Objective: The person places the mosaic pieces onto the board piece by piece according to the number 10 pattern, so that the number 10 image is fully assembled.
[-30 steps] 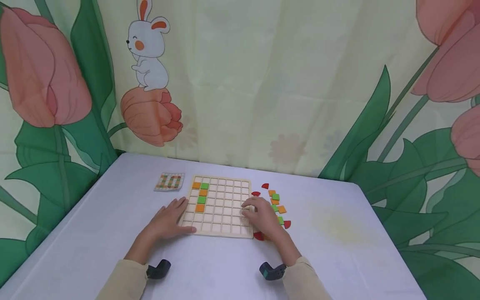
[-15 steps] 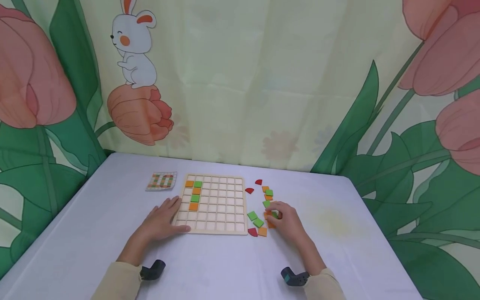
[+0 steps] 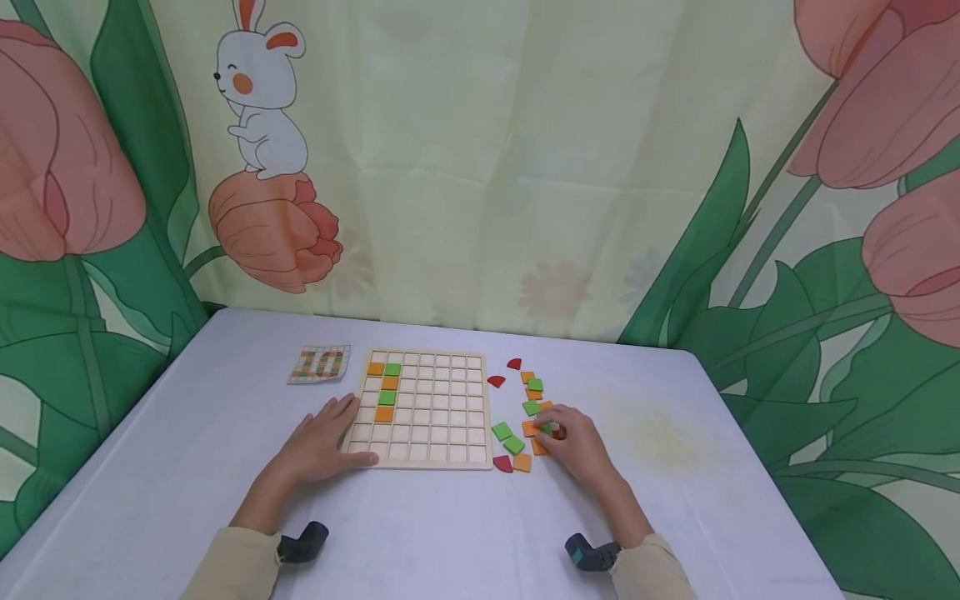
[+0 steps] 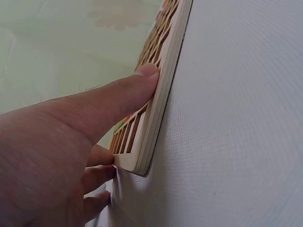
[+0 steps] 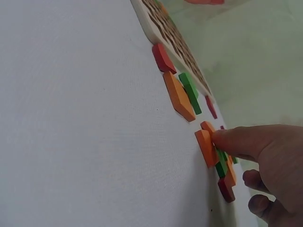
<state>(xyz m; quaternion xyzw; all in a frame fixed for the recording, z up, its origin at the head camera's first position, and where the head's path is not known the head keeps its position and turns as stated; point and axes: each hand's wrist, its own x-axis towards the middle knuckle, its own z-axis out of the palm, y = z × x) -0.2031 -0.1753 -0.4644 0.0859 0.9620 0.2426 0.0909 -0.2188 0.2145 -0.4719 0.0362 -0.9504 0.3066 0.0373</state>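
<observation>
A pale wooden grid board [image 3: 442,466] lies flat on the table, with several orange and green square tiles [image 3: 386,398] set in its left columns. My left hand [image 3: 318,442] rests at its near-left corner. In the left wrist view the thumb [image 4: 118,97] presses on the board's rim, while the other fingers sit along the side edge. Over the loose tiles right of the board is my right hand [image 3: 583,448], thumb and index finger apart, with a green tile [image 3: 546,428] showing between them. Its thumb [image 5: 236,142] overlaps an orange tile [image 5: 206,147] in the right wrist view.
Loose green tiles [image 3: 513,445], an orange tile [image 3: 522,463] and red quarter-circle pieces [image 3: 502,463] lie between the board and my right hand. A patterned card [image 3: 319,365] sits beyond the board's left side. Behind the table hangs a printed curtain [image 3: 465,167].
My right hand has moved from the board's right edge out to the loose tiles and stayed there for the last half second. The left hand keeps its place; the head view has shifted slightly.
</observation>
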